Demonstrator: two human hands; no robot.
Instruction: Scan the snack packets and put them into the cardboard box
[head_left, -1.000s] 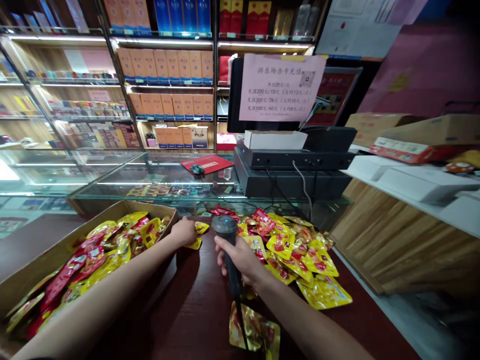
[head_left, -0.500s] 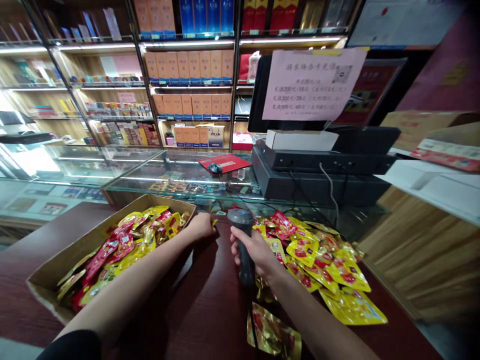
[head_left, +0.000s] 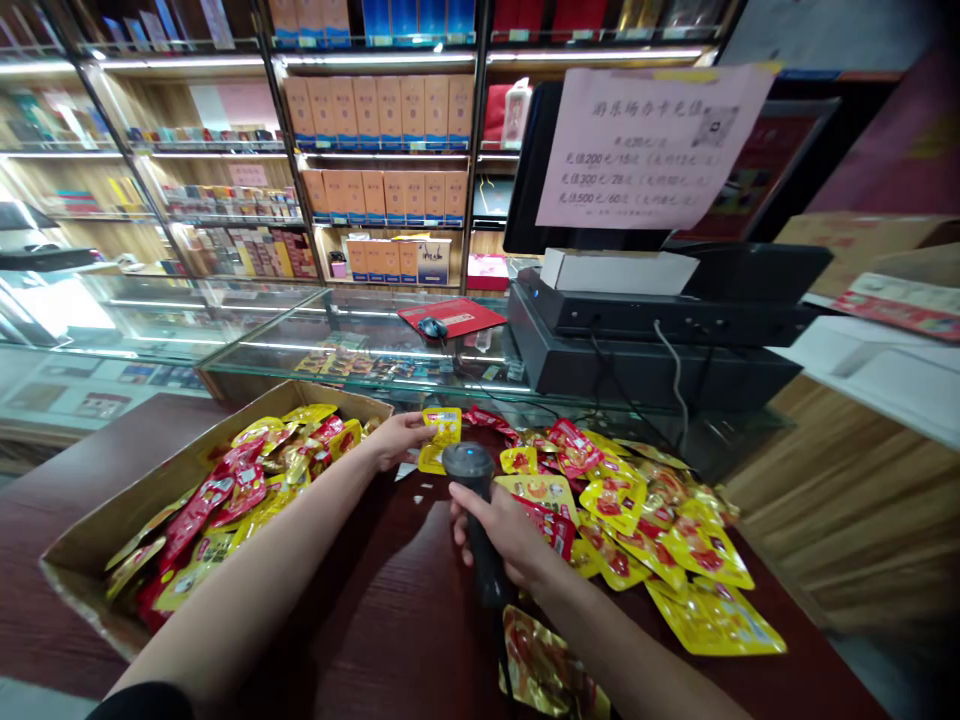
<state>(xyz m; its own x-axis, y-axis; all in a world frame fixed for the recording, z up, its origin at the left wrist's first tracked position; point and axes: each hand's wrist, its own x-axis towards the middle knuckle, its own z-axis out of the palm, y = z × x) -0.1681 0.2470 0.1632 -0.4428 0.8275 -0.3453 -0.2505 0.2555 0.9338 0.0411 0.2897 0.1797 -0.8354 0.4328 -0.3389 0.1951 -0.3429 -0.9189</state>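
My left hand (head_left: 403, 440) pinches a small yellow snack packet (head_left: 440, 438) by its left edge, holding it up over the dark red tabletop. A black handheld barcode scanner (head_left: 480, 540) is gripped in my right hand (head_left: 501, 528), its head close beside the packet and its cord running down toward me. Left of my hands, a cardboard box (head_left: 90, 520) holds many red, yellow and gold packets. To the right spreads a loose pile of similar snack packets (head_left: 619, 500). One gold packet (head_left: 551, 665) lies near my right forearm.
Behind the table stands a glass display counter (head_left: 360, 345) with a red mouse pad (head_left: 469, 316) and a mouse (head_left: 433, 327) on it. A dark cash register (head_left: 652, 335) with a pink paper sign (head_left: 645, 150) rises at the right. Shelves of boxes line the back wall.
The left hand has turned, and a yellow packet now shows upright in its fingers beside the scanner. The right hand with the scanner has shifted slightly left and down. The view has moved a little.
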